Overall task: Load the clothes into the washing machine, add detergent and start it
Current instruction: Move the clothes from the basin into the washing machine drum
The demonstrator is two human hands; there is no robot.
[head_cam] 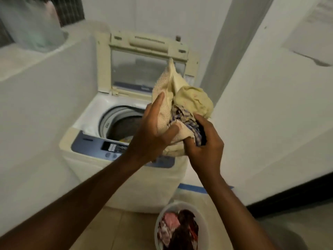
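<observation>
Left hand (pixel 153 134) & right hand (pixel 205 141) both closed on a soft bundle of cream and checked cloth (pixel 182 109), held above the open white top-load washing machine (pixel 100 147). Limp, light, prob. sheds loose ends; grip underneath, bunched. More clothes in the round white basket (pixel 160 219) on the floor.

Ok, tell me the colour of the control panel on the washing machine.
Blue control panel with a dark button block, seen in the head view.

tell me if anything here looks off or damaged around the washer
Nothing is spilled or broken. The washing machine has its lid up, and its casing looks yellowed. On the right wall, a panel has a dark ragged lower edge, as if peeling. Both hands hold the bundle of clothes over the drum.
</observation>
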